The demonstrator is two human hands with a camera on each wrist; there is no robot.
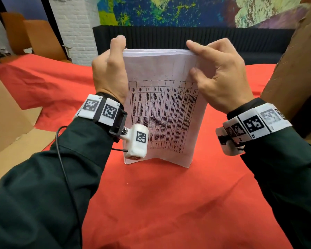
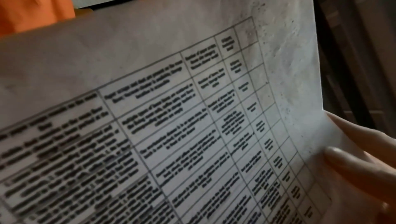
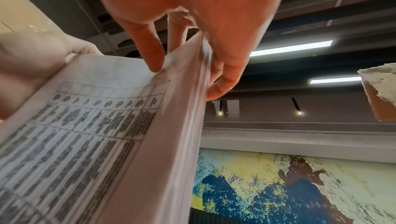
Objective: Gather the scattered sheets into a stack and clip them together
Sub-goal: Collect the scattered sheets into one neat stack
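The stack of printed sheets (image 1: 162,108) stands upright on its bottom edge on the red tablecloth (image 1: 151,203), the front page showing a table of small black text, with both hands holding it near the top. The left hand (image 1: 109,72) grips the stack's left edge, its thumb pointing up beside the top corner and the other fingers hidden behind the paper. The right hand (image 1: 217,72) pinches the top right corner, thumb (image 1: 196,72) pressed on the front page and index finger (image 1: 192,45) laid along the top edge, while its other fingers (image 3: 222,82) curl behind the sheets, and brown cardboard boxes (image 1: 7,114) stand at both sides of the table
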